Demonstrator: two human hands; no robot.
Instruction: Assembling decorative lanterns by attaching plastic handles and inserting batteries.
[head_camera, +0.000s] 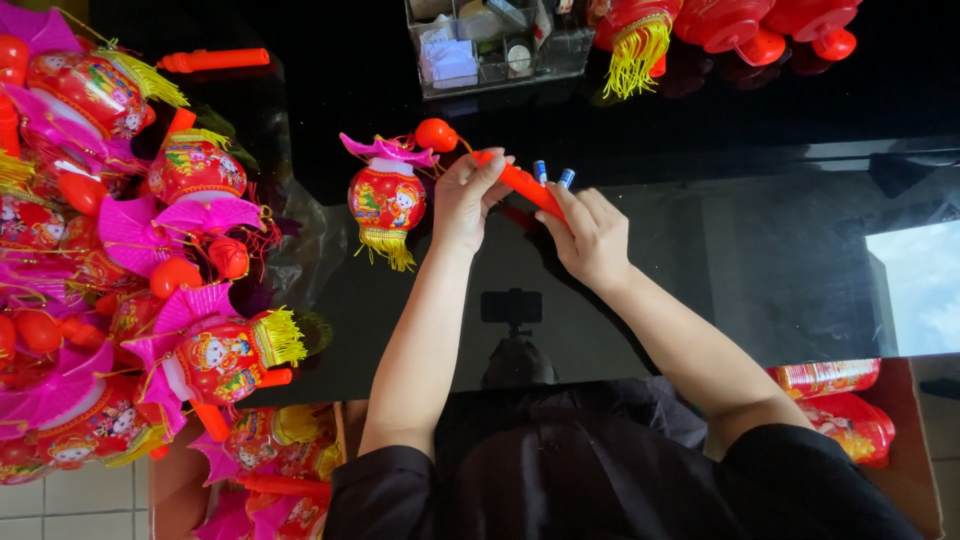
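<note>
A small red toy lantern (386, 198) with a pink ruffled top and a yellow tassel lies on the glossy black table (760, 250). An orange stick handle (524, 187) is joined to it through a round red knob (436, 134). My left hand (468, 195) pinches the handle's upper end. My right hand (590, 237) grips its lower end. Two small blue-tipped batteries (552, 175) stick up just behind the handle, beside my right fingers.
Several similar lanterns (130, 270) are heaped along the table's left edge. A clear plastic organiser box (490, 45) stands at the back centre, with more red lanterns (720, 25) to its right. Packaged red items (835, 405) lie at the lower right.
</note>
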